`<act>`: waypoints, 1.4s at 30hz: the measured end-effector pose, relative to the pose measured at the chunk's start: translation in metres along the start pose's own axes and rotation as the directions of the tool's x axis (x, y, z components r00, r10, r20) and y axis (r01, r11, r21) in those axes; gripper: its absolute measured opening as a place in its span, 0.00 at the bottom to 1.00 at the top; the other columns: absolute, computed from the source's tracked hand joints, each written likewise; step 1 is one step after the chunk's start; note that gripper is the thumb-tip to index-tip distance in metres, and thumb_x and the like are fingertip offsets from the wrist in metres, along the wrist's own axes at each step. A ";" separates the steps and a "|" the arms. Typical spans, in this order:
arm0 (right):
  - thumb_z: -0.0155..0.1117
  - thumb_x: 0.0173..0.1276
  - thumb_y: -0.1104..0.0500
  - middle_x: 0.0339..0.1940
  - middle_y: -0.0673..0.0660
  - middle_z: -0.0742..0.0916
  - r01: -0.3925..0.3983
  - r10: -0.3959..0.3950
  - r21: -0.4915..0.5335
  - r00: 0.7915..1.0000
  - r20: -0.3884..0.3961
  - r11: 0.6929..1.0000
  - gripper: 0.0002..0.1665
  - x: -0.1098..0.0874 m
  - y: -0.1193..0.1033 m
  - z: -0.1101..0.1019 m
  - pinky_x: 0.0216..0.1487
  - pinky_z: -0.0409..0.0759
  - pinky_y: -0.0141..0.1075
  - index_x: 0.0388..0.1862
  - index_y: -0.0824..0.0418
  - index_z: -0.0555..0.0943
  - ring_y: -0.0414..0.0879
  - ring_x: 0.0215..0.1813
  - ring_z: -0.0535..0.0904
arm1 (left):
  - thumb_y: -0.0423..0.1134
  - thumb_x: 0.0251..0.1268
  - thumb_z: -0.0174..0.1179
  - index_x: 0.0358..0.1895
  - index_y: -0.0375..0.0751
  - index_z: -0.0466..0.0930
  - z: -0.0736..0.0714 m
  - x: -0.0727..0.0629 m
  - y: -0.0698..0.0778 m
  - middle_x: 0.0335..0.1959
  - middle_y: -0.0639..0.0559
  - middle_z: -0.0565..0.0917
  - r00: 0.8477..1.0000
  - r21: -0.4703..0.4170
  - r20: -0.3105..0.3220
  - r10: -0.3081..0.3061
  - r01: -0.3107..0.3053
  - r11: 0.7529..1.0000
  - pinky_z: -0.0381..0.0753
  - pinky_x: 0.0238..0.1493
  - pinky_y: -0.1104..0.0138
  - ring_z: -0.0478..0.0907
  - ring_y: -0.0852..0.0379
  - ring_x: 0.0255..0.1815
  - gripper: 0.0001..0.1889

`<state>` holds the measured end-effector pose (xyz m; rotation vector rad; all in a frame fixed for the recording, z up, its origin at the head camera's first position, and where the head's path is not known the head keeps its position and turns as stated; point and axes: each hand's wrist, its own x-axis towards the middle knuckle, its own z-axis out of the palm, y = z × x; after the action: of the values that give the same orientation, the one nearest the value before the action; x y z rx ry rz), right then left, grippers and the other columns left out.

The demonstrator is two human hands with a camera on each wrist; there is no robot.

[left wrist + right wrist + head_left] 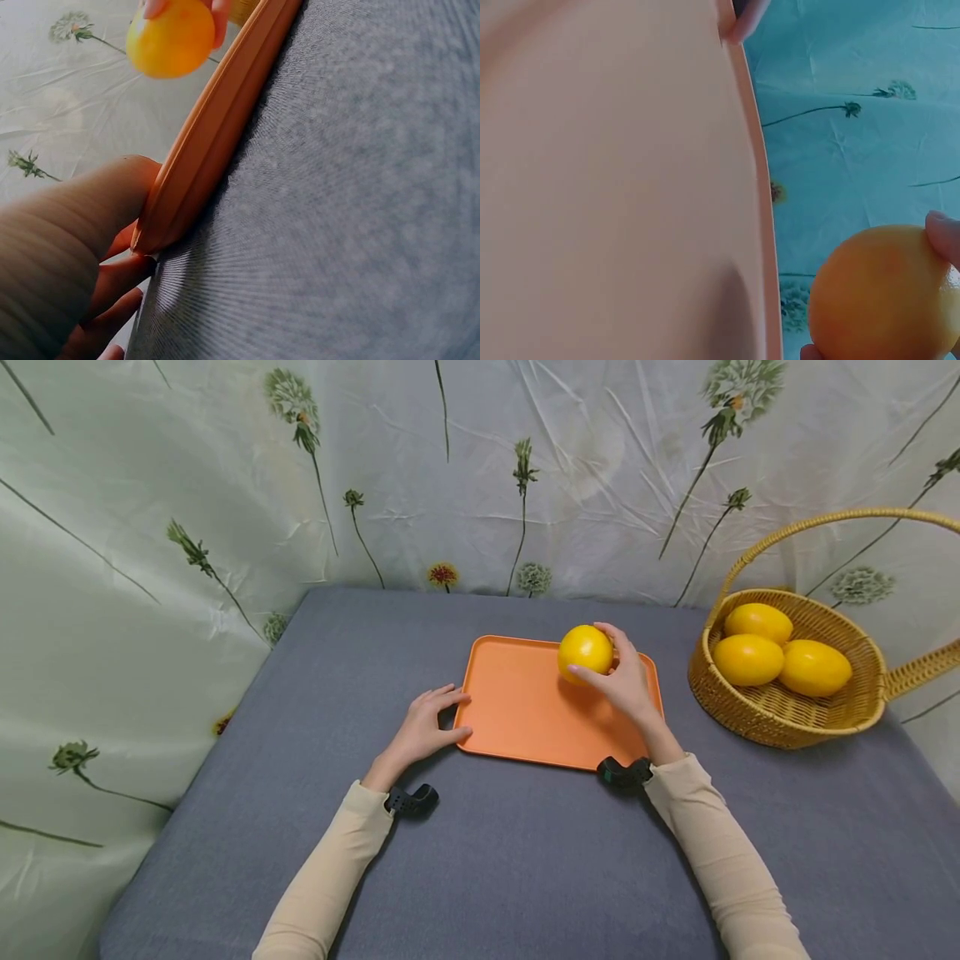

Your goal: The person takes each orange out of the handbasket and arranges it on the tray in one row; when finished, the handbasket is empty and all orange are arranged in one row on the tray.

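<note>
My right hand (626, 685) holds a smooth yellow, lemon-like fruit (582, 653) between thumb and fingers. The fruit hangs over the back right part of an orange rectangular tray (517, 702), and its shadow falls on the tray. In the right wrist view the fruit (881, 296) shows beside the tray's long rim (761, 187). At the tray's left edge, my left hand (423, 727) has thumb and index finger spread apart, their tips touching the rim. The left wrist view shows the thumb (127, 180) against the tray's outer side (210, 142).
A woven basket (787, 731) with a tall handle stands right of the tray, with three similar yellow fruits (813, 668) inside. A grey-blue cloth (510, 860) covers the table. Behind it hangs a pale curtain (450, 510) printed with dandelions.
</note>
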<state>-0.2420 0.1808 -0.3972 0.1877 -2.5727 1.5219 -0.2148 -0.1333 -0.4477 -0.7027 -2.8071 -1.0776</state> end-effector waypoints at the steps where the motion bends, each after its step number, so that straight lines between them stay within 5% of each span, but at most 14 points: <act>1: 0.69 0.57 0.54 0.69 0.63 0.67 -0.006 0.006 0.000 1.000 0.008 1.000 0.44 0.001 0.000 0.002 0.52 0.73 0.49 0.71 0.54 0.60 0.59 0.58 0.69 | 0.43 0.51 0.69 0.57 0.38 0.77 0.000 0.000 0.000 0.60 0.41 0.78 1.000 -0.002 -0.001 0.001 -0.001 1.000 0.56 0.71 0.44 0.66 0.43 0.69 0.28; 15: 0.69 0.57 0.54 0.70 0.61 0.67 -0.039 0.038 0.004 0.994 0.104 0.999 0.44 0.014 -0.008 0.032 0.56 0.73 0.53 0.71 0.53 0.61 0.59 0.61 0.69 | 0.43 0.51 0.69 0.57 0.38 0.77 0.000 0.000 -0.001 0.60 0.41 0.78 1.000 0.000 -0.003 -0.005 0.005 1.000 0.56 0.71 0.44 0.66 0.43 0.69 0.28; 42: 0.70 0.55 0.49 0.65 0.61 0.71 -0.022 0.024 -0.016 0.991 0.135 1.000 0.43 0.039 -0.021 0.083 0.57 0.74 0.53 0.69 0.48 0.64 0.57 0.58 0.70 | 0.44 0.51 0.69 0.57 0.39 0.77 -0.001 0.000 0.000 0.61 0.42 0.78 1.000 -0.006 0.015 -0.022 0.022 1.000 0.56 0.71 0.45 0.65 0.44 0.70 0.28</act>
<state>-0.2812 0.0961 -0.4111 0.2694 -2.6974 1.5487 -0.2149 -0.1345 -0.4470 -0.6849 -2.8322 -1.0901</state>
